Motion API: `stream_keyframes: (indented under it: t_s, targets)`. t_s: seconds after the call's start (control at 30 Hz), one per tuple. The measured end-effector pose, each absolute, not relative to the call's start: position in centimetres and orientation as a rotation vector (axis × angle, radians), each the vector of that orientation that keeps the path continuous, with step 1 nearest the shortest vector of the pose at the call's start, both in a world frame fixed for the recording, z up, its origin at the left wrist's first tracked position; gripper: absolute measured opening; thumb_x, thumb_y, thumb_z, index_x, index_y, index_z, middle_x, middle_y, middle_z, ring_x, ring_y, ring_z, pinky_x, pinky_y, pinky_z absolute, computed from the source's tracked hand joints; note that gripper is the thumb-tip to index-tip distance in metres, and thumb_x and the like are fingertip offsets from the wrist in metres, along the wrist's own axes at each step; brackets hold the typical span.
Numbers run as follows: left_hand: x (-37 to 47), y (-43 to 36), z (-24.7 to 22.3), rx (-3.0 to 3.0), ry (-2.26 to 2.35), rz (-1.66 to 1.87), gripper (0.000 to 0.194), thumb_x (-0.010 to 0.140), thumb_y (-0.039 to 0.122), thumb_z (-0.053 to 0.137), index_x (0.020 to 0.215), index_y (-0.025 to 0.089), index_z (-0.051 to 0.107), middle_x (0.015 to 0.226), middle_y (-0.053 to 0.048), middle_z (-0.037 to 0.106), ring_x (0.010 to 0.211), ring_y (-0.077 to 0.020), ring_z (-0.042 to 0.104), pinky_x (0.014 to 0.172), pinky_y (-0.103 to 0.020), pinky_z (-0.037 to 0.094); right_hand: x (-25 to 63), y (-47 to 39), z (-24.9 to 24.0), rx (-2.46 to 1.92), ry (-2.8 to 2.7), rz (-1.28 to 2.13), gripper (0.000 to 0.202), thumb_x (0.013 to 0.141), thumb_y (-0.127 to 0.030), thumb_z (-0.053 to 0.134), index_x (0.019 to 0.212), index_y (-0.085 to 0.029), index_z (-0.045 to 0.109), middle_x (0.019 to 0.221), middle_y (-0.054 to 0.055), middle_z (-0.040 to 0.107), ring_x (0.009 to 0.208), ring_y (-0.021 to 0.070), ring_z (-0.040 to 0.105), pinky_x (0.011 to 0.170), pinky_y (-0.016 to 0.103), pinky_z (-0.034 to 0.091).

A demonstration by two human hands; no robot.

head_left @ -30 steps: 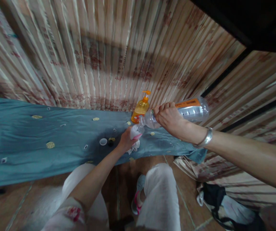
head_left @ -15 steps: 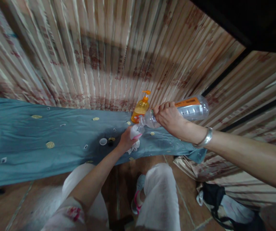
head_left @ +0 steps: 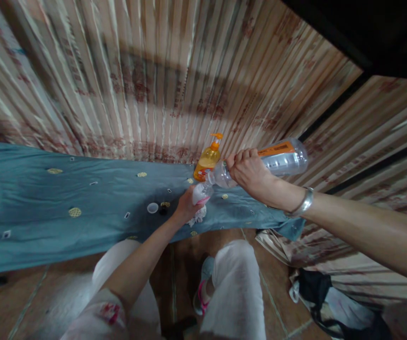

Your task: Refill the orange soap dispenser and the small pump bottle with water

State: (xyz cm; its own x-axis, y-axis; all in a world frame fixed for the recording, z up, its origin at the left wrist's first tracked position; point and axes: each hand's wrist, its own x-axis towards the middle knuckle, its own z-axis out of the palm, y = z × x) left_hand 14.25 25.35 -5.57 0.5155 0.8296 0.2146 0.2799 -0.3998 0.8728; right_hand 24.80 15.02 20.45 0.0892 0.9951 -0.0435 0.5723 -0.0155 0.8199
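On blue cloth (head_left: 47, 208) with gold dots, draped over striped mat (head_left: 160, 85): orange soap bottle (head_left: 207, 160), label print too small to read. Clear bottle (head_left: 277, 163) with orange label band, tilted neck-down, clamped in right hand (head_left: 251, 174), arm stretched forward. Left hand (head_left: 187, 208) closed around white rag (head_left: 198, 215) under the neck. White cap (head_left: 152, 208) just beside. Tiled floor below.

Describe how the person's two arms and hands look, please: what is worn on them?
Both forearms are bare. The right hand has a silver metal bangle on its wrist. The left hand wears nothing visible; higher up is a short pale sleeve with a red print.
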Motion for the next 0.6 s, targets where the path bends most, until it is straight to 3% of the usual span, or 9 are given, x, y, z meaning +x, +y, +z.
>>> stream_keyframes:
  t_s: [0.2, 0.6]
  targets:
    - [14.3, 25.4, -5.7, 1.938, 0.916, 0.859, 0.064, 0.073, 0.011, 0.086, 0.131, 0.026, 0.063, 0.126, -0.005, 0.082, 0.121, -0.0349, 0.081, 0.106, -0.048, 0.067, 24.3, 15.0, 20.7, 1.656, 1.515, 0.743, 0.049, 0.107, 0.000, 0.030, 0.143, 0.006, 0.064, 0.130, 0.035, 0.078, 0.116, 0.0385, 0.076, 0.084, 0.040, 0.042]
    - [14.0, 25.4, -5.5, 1.943, 0.882, 0.872, 0.063, 0.073, 0.016, 0.085, 0.131, 0.026, 0.064, 0.127, -0.008, 0.082, 0.122, -0.0366, 0.080, 0.107, -0.048, 0.067, 26.0, 15.2, 19.6, 1.630, 1.603, 0.882, 0.045, 0.107, -0.003, 0.035, 0.138, 0.003, 0.066, 0.122, 0.033, 0.080, 0.108, 0.0360, 0.075, 0.087, 0.042, 0.043]
